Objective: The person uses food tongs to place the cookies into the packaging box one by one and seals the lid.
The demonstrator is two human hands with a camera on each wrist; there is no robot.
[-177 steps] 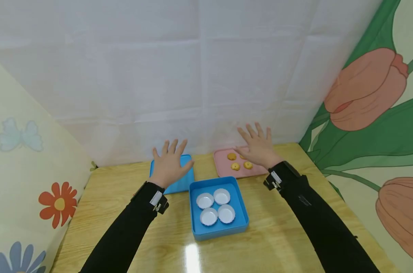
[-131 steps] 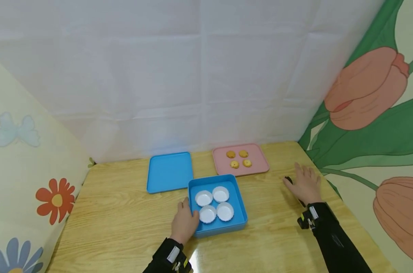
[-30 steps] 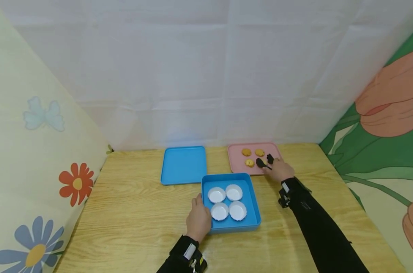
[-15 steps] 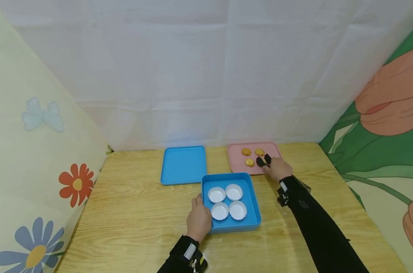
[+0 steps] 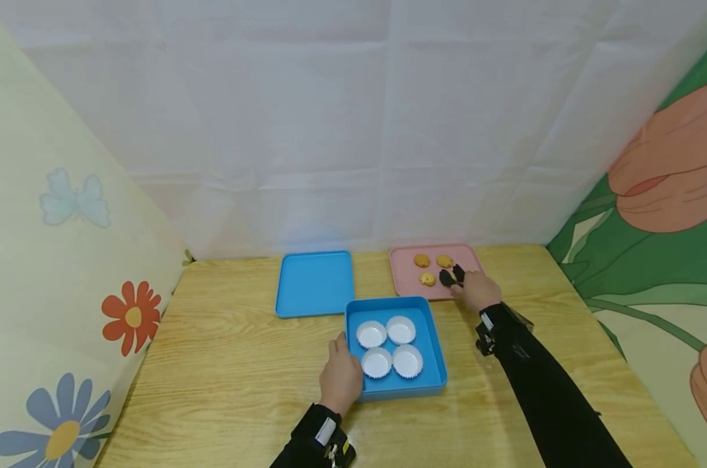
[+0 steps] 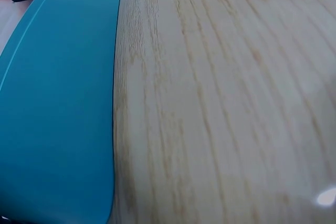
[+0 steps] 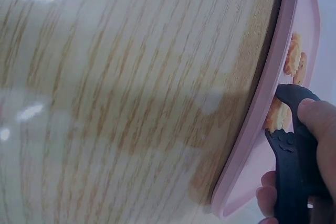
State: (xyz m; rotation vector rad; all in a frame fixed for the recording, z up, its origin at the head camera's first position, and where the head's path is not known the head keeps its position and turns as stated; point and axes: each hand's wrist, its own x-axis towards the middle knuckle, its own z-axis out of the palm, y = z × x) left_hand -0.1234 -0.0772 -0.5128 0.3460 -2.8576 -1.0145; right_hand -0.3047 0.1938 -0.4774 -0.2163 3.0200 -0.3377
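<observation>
My left hand [image 5: 340,376] grips the left wall of a square blue box [image 5: 397,392]. Inside the box, several white fluted paper cups [image 5: 408,361] sit in a two-by-two group. In the left wrist view only the outer side of the box [image 6: 58,103] shows large; the fingers are hidden. My right hand [image 5: 479,290] holds small black tongs [image 7: 294,156] over a pink tray [image 5: 406,289]. The tong tips stand on either side of the near-right cookie [image 7: 277,116], right at its edges. More cookies [image 5: 427,279] lie on the tray.
A flat blue tray or lid [image 5: 314,284] lies behind the box to the left, close to its corner. All stand on a wooden table [image 5: 231,364]. A white cloth [image 5: 271,130] hangs behind the table, with flower-printed panels [image 5: 652,273] at both sides.
Both hands were raised and spread at first. The left took the box wall; the right picked up the tongs from the table's right and brought them to the cookie, where their tips drew closer together.
</observation>
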